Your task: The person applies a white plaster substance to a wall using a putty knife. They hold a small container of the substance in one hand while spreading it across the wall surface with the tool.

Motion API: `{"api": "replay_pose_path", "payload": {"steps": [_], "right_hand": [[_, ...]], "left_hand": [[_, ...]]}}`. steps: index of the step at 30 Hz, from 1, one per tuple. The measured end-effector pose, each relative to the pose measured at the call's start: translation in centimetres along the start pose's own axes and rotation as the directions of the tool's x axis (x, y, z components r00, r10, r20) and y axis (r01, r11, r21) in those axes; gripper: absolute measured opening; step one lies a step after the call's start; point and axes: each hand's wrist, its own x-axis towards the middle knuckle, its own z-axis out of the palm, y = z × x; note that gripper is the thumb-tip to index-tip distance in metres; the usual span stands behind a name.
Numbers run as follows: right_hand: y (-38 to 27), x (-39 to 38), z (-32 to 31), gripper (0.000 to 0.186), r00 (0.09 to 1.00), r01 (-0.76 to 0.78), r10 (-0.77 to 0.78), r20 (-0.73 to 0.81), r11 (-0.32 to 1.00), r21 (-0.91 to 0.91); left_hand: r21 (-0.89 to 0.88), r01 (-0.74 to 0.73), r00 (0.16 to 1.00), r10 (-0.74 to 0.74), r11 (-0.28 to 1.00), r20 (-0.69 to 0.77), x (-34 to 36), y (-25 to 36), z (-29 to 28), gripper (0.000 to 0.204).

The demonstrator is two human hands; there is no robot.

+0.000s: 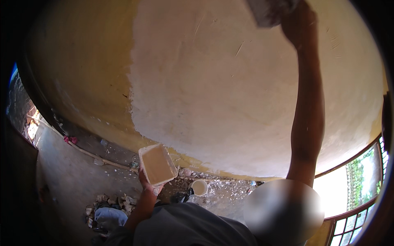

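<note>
My right hand point(298, 22) is raised at the top of the view, closed on a flat tool point(266, 9), blurred and cut off by the frame's edge, over the pale coated part of the wall point(209, 82). My left hand point(145, 182) is lower down, closed round a rectangular plastic tray point(157, 164) with beige material in it, in front of the lower wall. The wall's left part is bare yellow point(86, 69), meeting the pale coat at a ragged edge.
A long pole point(94, 156) lies along the wall's foot with pink cloth point(69, 139). A white bucket point(199, 187), scattered flakes and a pile of rubble and cloth point(111, 216) are on the floor point(65, 172). A barred window point(360, 176) is at the right, an opening at far left.
</note>
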Motion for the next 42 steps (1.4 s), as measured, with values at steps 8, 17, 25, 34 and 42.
{"api": "replay_pose_path", "payload": {"steps": [8, 17, 25, 34, 42], "right_hand": [[-2.9, -3.2, 5.2, 0.025, 0.969, 0.211, -0.223, -0.109, 0.971, -0.116], [0.5, 1.1, 6.4, 0.020, 0.942, 0.181, -0.235, -0.240, 0.957, -0.226], [-3.6, -1.2, 9.4, 0.023, 0.950, 0.196, -0.228, -0.215, 0.968, -0.158], [-3.1, -9.6, 9.8, 0.027, 0.952, 0.280, -0.297, -0.070, 0.942, -0.187], [-2.9, -2.9, 1.1, 0.016, 0.921, 0.156, -0.121, -0.371, 0.986, 0.065]], "left_hand": [[-0.010, -0.022, 1.000, 0.022, 1.000, -0.011, 1.3, 0.2, -1.7, 0.070], [0.028, 0.007, 0.999, -0.005, 1.000, -0.054, 0.6, 0.2, 0.0, 0.071], [0.033, 0.000, 0.998, 0.003, 0.999, -0.070, 0.5, 0.8, 0.4, 0.065], [0.033, 0.031, 0.989, -0.025, 0.999, -0.143, -0.2, 1.3, 1.8, 0.061], [0.042, 0.040, 0.996, -0.036, 0.998, -0.087, -0.1, 1.2, 2.1, 0.057]]}}
